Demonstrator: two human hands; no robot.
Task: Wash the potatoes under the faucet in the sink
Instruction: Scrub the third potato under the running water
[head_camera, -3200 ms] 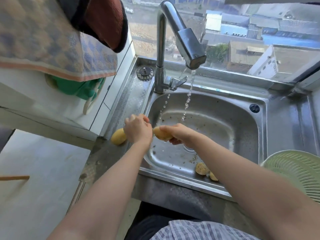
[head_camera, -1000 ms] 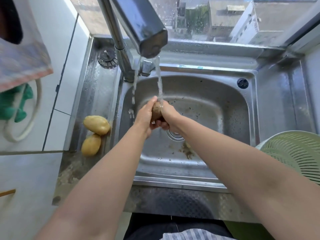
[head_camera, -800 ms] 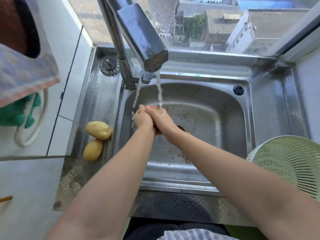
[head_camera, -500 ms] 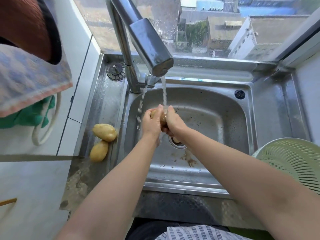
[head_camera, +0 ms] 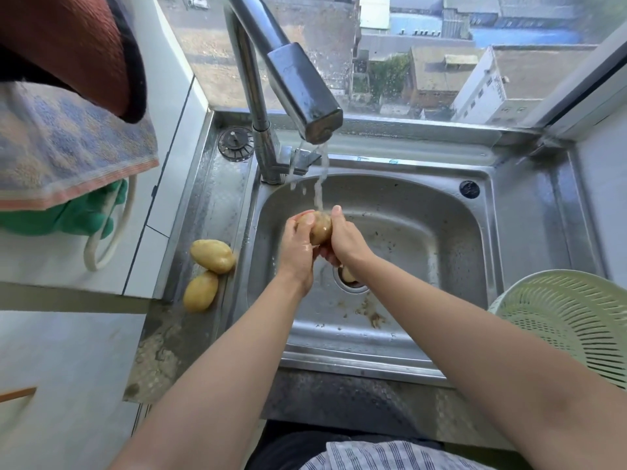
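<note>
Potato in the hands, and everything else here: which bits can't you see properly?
Head view only:
- Held potato: underside covered by the left hand and right hand.
- Pale lump at the drain: mostly behind the right wrist; can't tell what it is.
- Green colander: cut off by the right edge and the forearm.
- Green thing at left: mostly under the towel.

Yellow-tan potatoes [head_camera: 212, 256]; silver-grey sink [head_camera: 339, 362]; pale green slotted colander [head_camera: 559, 320]; blue-beige checked towel [head_camera: 68, 144], prob. orange-edged; blue-white striped shirt [head_camera: 373, 457].
</note>
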